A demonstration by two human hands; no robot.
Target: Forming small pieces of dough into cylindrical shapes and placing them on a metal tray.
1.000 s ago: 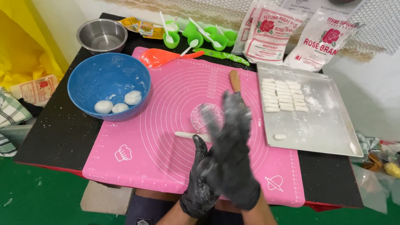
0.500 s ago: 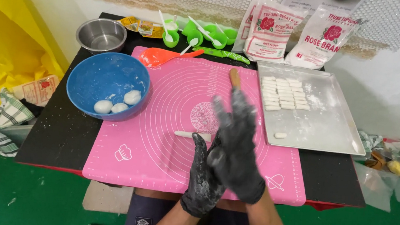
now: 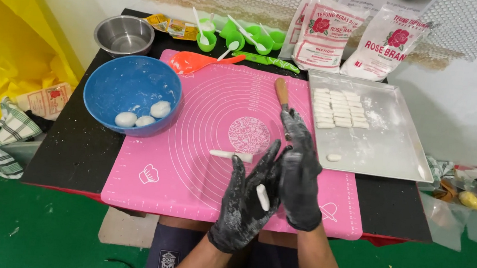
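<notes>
Both my hands wear black gloves dusted with flour and meet palm to palm over the near edge of the pink silicone mat (image 3: 205, 119). A small white dough piece (image 3: 262, 196) lies on the palm of my left hand (image 3: 241, 212). My right hand (image 3: 299, 174) presses against it from the right, fingers pointing away. A thin white dough stick (image 3: 231, 155) lies on the mat just beyond my left fingertips.
A blue bowl (image 3: 110, 85) with three dough balls sits at the left. At the right is a metal tray (image 3: 393, 142) with several cut dough pieces. A wooden-handled knife (image 3: 281, 92), orange spatula (image 3: 196, 63), steel bowl (image 3: 125, 34), green cups (image 3: 232, 36) and two flour bags (image 3: 328, 32) stand behind.
My right hand has slid along my left palm and the hands have parted a little, so the dough piece between them now shows.
</notes>
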